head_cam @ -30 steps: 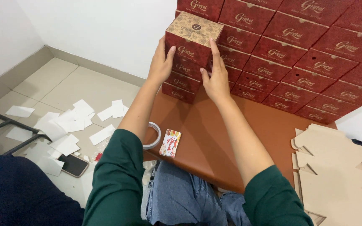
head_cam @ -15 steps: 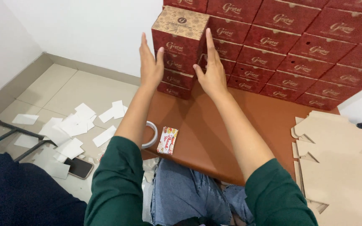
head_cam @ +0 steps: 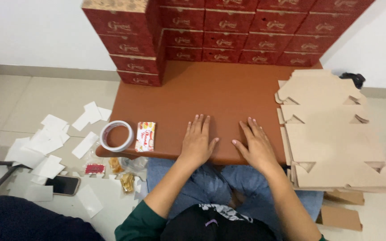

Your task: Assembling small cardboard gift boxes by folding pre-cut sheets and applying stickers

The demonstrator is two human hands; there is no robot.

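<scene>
My left hand and my right hand lie flat, palms down and fingers apart, on the near edge of a low brown table. Neither holds anything. At the table's far side stands a wall of stacked dark red boxes; its left column juts forward. A roll of tape and a small red and white packet lie on the table's left near corner, left of my left hand. A pile of flat brown cardboard blanks lies just right of my right hand.
White paper slips are scattered on the tiled floor at left, with a dark phone and small wrappers below the table edge. A black object sits by the wall at right. My knees in jeans are under the table.
Both hands have left the top red box on the left column and come down flat onto the table's near edge. The view has tilted down.
</scene>
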